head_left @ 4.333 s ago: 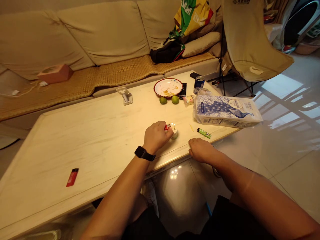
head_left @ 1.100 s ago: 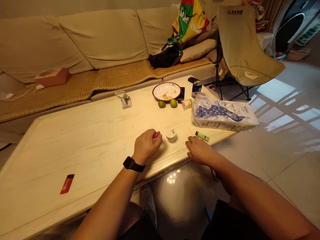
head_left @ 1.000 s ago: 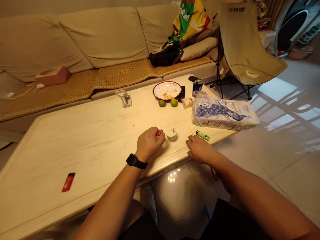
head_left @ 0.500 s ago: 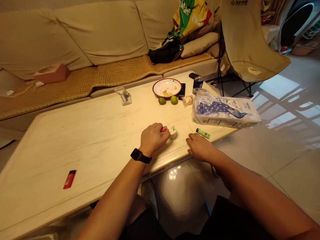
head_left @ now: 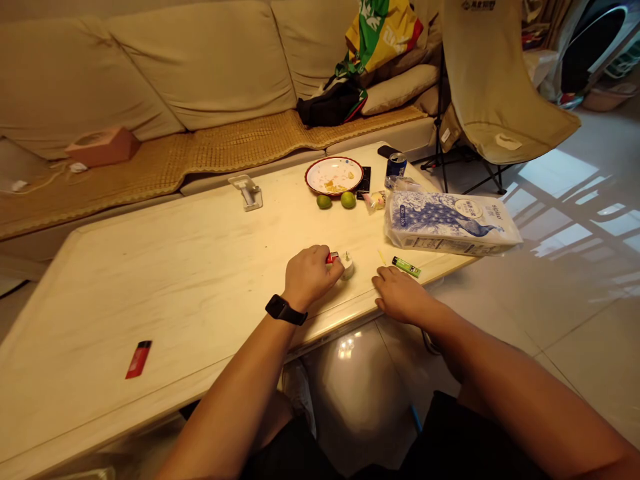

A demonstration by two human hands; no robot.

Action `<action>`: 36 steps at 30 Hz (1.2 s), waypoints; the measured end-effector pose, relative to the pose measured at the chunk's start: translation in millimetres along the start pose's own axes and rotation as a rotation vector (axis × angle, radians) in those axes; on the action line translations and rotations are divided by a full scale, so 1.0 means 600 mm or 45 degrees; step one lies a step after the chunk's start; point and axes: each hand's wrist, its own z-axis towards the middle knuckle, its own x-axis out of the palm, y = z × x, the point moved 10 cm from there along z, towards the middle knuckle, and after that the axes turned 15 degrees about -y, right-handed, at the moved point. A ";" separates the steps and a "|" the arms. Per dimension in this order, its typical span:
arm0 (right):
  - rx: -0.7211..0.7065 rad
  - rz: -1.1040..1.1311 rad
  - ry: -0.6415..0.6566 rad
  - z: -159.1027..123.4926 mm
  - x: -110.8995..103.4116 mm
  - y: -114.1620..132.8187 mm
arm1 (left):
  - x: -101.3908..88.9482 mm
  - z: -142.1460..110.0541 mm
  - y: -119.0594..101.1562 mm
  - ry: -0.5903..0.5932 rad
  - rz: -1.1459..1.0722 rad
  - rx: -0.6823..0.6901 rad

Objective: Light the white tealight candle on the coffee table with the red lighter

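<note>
My left hand point(head_left: 313, 277) is shut around a red lighter point(head_left: 331, 257), whose tip pokes out beside my fingers. The lighter's end almost touches a small white candle point(head_left: 347, 269), which my hand partly hides. I see no clear flame. My right hand point(head_left: 397, 297) lies flat and relaxed on the table's near edge, holding nothing. Nearest to it are a green lighter point(head_left: 406, 267) and a thin yellow stick point(head_left: 381, 257). A second red lighter point(head_left: 139, 359) lies far off to the left on the tabletop.
The pale marble-look table point(head_left: 165, 293) holds a plate with crumbs point(head_left: 334, 175), two limes point(head_left: 336, 201), a black phone point(head_left: 365, 179), a blue can point(head_left: 396, 165) and a peacock-printed tissue pack point(head_left: 453, 224). A beige sofa point(head_left: 200, 73) and folding chair point(head_left: 500, 87) stand behind.
Over the last second my left hand has moved right, bringing the red lighter from a short gap to almost touching the candle. My right hand has stayed in place.
</note>
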 end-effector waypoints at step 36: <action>-0.013 -0.032 -0.025 0.000 -0.003 0.003 | -0.006 0.005 -0.014 0.010 0.019 0.026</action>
